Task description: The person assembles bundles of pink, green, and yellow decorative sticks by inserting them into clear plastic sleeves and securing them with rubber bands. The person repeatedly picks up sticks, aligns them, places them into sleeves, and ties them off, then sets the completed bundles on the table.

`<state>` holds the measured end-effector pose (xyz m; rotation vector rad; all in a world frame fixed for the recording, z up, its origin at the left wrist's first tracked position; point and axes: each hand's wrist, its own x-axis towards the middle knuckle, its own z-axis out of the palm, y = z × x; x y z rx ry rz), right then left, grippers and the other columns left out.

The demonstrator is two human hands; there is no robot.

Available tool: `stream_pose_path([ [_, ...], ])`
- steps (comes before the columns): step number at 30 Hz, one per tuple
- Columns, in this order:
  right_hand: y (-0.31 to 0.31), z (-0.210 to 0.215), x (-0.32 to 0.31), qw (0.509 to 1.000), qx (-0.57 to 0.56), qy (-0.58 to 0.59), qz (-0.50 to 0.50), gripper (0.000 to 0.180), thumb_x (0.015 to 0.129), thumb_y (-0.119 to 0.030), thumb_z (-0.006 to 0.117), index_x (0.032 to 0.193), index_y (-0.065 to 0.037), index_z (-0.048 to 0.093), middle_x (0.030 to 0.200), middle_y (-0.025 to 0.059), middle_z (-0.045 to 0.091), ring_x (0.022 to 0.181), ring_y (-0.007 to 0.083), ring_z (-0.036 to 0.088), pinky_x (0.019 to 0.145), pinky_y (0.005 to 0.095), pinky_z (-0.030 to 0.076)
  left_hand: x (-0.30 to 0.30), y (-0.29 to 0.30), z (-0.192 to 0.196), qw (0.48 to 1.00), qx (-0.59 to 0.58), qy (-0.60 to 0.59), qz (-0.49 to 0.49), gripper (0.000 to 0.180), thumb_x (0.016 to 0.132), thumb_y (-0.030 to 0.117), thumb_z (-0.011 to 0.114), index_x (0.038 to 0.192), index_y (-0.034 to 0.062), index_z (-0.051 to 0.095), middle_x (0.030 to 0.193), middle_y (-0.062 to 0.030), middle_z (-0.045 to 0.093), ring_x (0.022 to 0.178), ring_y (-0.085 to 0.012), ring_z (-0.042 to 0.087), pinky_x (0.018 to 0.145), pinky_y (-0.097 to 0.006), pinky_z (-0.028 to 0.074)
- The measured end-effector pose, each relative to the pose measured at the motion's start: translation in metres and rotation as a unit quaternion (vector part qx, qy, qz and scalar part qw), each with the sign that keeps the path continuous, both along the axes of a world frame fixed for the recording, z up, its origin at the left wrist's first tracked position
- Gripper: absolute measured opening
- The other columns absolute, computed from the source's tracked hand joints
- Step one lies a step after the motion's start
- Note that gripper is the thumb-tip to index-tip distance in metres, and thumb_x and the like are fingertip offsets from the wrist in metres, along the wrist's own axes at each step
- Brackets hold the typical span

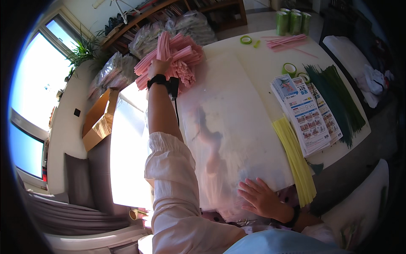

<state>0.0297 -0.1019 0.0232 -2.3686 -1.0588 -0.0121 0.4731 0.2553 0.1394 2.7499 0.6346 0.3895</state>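
Note:
At the far left of the table lies a heaped pile of pink pipe cleaners [186,55], in thick bundles. My left hand [159,67] reaches across to it, its fingers closed round one bundle; the fingertips are partly hidden among the pink stems. A black band circles that wrist. Clear plastic sheets [237,127] are stacked flat across the middle of the table. Near their close edge my right hand [263,199] rests with fingers spread and nothing held. Beside it, to the right, a bunch of yellow pipe cleaners [294,156] hangs past the table edge.
Printed leaflets [304,114] lie right of the sheets, next to dark green stems [338,97]. Green tape rolls [289,69] and loose pink stems [287,41] are farther back, near green cylinders [292,23]. A cardboard box [99,120] and plastic-wrapped bundles [112,74] stand left.

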Motion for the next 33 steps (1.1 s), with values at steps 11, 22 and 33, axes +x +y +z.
stream_pose_path([
  [11,0.003,0.002,0.002,0.999,-0.032,0.001,-0.002,0.055,0.08,-0.035,0.063,0.125,-0.007,0.049,0.136,0.0118,0.043,0.126,0.0277,0.04,0.104,0.0467,0.029,0.014,-0.01,-0.02,0.996,0.055,-0.068,-0.004,0.037,0.079,0.022,0.053,0.108,-0.0017,0.052,0.109,-0.0222,0.061,0.104,-0.0358,0.059,0.086,-0.044,0.047],
  [22,-0.002,-0.01,-0.007,0.999,0.03,-0.021,0.0,0.059,0.079,-0.035,0.065,0.128,-0.006,0.046,0.137,0.0138,0.041,0.128,0.0289,0.038,0.106,0.0465,0.027,-0.079,0.009,0.064,0.972,-0.042,-0.194,-0.124,0.03,0.077,0.014,0.049,0.101,-0.0034,0.048,0.096,-0.0317,0.059,0.095,-0.0471,0.056,0.079,-0.051,0.044],
  [33,-0.019,0.049,-0.041,0.864,0.399,0.303,0.051,0.07,0.084,-0.037,0.065,0.136,-0.003,0.034,0.133,0.0147,0.046,0.125,0.0245,0.042,0.104,0.0385,0.033,-0.497,-0.144,0.029,0.932,-0.244,-0.041,-0.263,0.037,0.088,0.005,0.047,0.124,0.0042,0.039,0.072,-0.0119,0.053,0.055,-0.021,0.055,0.053,-0.035,0.045],
])
